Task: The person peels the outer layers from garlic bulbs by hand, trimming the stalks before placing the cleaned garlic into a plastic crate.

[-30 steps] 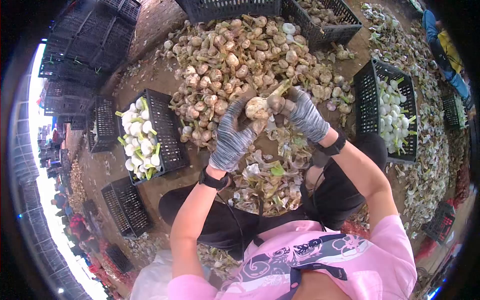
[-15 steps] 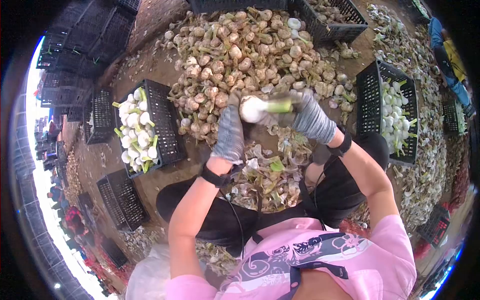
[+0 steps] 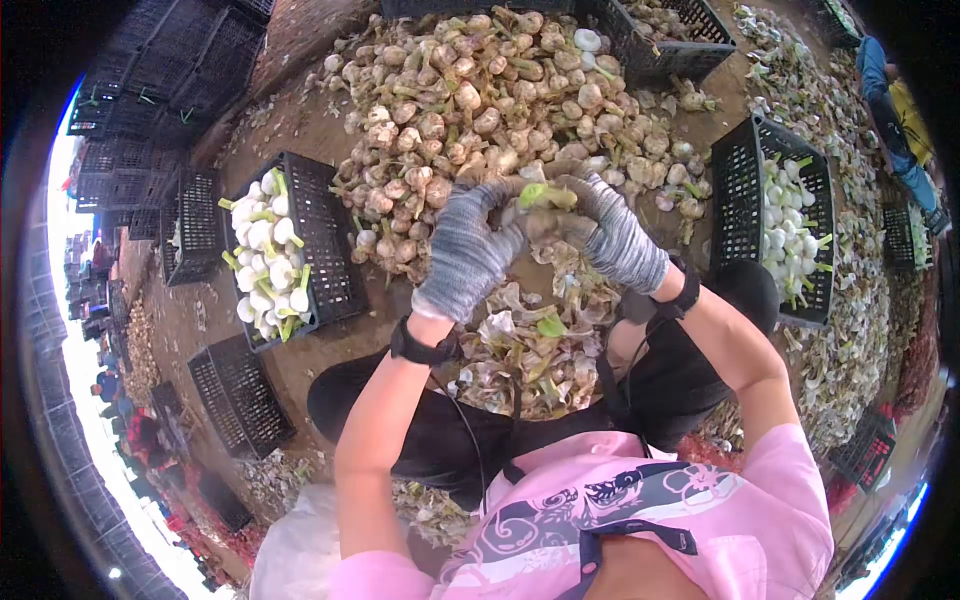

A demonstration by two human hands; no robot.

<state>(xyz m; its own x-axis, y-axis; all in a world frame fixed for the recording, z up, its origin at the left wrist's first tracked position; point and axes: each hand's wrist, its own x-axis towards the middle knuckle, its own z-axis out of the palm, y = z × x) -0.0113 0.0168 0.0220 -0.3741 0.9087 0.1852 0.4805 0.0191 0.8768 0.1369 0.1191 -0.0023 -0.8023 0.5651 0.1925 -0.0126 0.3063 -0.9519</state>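
Observation:
Both my hands wear grey knitted gloves and meet in front of my lap, above the near edge of a heap of unpeeled garlic bulbs point(image 3: 440, 130). Between them is a garlic bulb with a green stem point(image 3: 547, 196), blurred by motion and partly covered by fingers. My left hand point(image 3: 468, 242) is closed on one side of it, thumb toward the middle. From the other side my right hand point(image 3: 622, 238) grips it near the stem. Below the hands lies a pile of papery peeled skins point(image 3: 535, 350).
A black crate point(image 3: 325, 230) of peeled white garlic stands at left, and another crate point(image 3: 738, 210) of it at right. A further black crate point(image 3: 240, 395) sits lower left. Crates point(image 3: 190, 60) are stacked upper left. Another person's blue-clad leg point(image 3: 880, 110) shows at far right.
The white bulb with its stem pointing right has been turned or replaced; now a green stem end shows between my hands. My left hand has rolled over, its back facing up.

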